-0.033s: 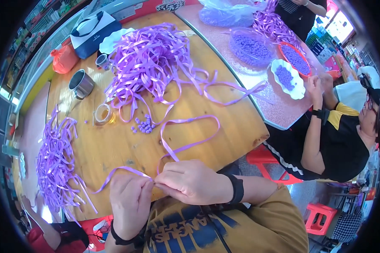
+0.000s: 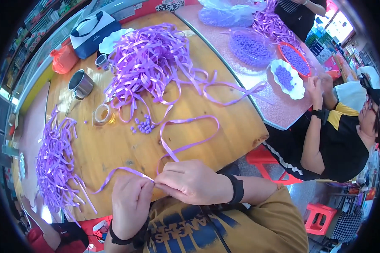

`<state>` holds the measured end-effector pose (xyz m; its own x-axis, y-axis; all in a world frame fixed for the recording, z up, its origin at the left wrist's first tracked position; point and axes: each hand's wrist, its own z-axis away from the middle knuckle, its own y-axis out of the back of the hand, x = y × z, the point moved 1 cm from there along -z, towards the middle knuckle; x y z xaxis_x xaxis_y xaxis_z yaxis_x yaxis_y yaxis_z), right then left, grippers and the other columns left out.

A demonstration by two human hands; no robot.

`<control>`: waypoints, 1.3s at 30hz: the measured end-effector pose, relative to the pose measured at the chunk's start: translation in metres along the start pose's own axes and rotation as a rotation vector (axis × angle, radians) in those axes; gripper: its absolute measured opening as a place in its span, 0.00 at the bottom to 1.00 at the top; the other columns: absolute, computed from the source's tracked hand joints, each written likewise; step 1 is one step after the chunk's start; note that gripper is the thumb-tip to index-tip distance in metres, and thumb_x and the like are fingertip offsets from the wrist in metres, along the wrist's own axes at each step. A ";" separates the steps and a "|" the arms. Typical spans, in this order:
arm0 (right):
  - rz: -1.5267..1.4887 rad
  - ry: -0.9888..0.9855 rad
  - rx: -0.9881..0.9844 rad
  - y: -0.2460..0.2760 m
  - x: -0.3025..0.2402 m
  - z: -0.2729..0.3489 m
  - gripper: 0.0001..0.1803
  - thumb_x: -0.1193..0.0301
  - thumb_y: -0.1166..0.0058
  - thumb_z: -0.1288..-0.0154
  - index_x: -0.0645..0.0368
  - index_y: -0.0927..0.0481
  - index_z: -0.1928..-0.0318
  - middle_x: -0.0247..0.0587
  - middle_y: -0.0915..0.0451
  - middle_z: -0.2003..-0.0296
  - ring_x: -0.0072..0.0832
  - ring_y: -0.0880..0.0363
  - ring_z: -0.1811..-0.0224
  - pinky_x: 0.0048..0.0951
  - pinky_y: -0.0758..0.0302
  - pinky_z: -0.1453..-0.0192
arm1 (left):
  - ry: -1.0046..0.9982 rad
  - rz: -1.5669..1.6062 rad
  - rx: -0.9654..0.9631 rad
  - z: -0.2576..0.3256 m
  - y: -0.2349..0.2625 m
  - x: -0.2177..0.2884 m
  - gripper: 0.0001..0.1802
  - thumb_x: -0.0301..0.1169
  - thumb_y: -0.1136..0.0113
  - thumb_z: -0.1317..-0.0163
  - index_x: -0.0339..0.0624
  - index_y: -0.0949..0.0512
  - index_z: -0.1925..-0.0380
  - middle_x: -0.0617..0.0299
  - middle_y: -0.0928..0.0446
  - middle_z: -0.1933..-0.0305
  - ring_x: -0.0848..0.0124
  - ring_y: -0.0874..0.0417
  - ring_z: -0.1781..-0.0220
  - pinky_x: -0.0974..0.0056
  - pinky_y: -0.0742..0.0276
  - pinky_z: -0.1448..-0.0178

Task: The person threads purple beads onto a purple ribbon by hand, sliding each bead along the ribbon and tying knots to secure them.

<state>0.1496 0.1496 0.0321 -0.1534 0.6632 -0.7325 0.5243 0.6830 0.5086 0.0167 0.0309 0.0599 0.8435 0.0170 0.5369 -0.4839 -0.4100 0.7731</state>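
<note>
so the skinny, kinda shiny purple ribbon (image 2: 185, 120) is pinched up at the near side, with a big loose loop flopped out farther off to the right and another stretch curving away left

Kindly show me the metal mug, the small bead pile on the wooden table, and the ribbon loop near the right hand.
Metal mug (image 2: 85, 87): head view, outer wall.
Small bead pile (image 2: 145, 125): head view, its middle.
Ribbon loop (image 2: 189, 119): head view, its far strand.
</note>
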 end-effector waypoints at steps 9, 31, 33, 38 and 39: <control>-0.339 -0.007 0.056 -0.001 0.000 0.003 0.11 0.81 0.43 0.47 0.64 0.22 0.60 0.42 0.23 0.65 0.33 0.22 0.64 0.25 0.26 0.62 | 0.597 0.816 -0.245 0.015 -0.004 -0.002 0.06 0.24 0.48 0.43 0.34 0.24 0.67 0.61 0.25 0.68 0.72 0.26 0.63 0.69 0.32 0.57; 0.030 0.097 0.032 0.006 -0.011 -0.001 0.16 0.88 0.42 0.54 0.63 0.21 0.62 0.44 0.22 0.65 0.29 0.22 0.68 0.22 0.26 0.67 | 0.731 1.497 -0.297 0.008 -0.015 -0.011 0.08 0.23 0.45 0.45 0.38 0.29 0.64 0.67 0.29 0.64 0.81 0.29 0.64 0.77 0.34 0.61; -0.019 0.083 0.027 0.006 -0.009 -0.002 0.16 0.88 0.42 0.55 0.62 0.21 0.63 0.44 0.22 0.65 0.28 0.22 0.69 0.22 0.26 0.68 | 0.706 1.465 -0.305 0.011 -0.018 -0.015 0.07 0.22 0.45 0.44 0.38 0.29 0.64 0.66 0.29 0.62 0.81 0.29 0.64 0.77 0.34 0.61; -0.115 -0.068 0.119 0.003 -0.012 -0.003 0.15 0.87 0.42 0.54 0.59 0.21 0.65 0.39 0.24 0.69 0.21 0.26 0.73 0.16 0.32 0.73 | 0.131 0.899 -0.146 0.009 -0.017 -0.019 0.05 0.23 0.47 0.41 0.34 0.28 0.65 0.60 0.30 0.56 0.76 0.27 0.58 0.73 0.31 0.55; -0.115 -0.068 0.120 0.003 -0.012 -0.004 0.15 0.87 0.42 0.54 0.59 0.21 0.65 0.39 0.24 0.69 0.21 0.26 0.73 0.16 0.32 0.73 | 0.131 0.898 -0.146 0.010 -0.015 -0.016 0.05 0.23 0.47 0.41 0.34 0.28 0.65 0.60 0.30 0.56 0.76 0.27 0.58 0.73 0.31 0.55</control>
<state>0.1492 0.1451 0.0443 -0.1637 0.5577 -0.8138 0.6033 0.7092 0.3646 0.0125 0.0277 0.0363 0.1080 -0.1451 0.9835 -0.9767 -0.1999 0.0778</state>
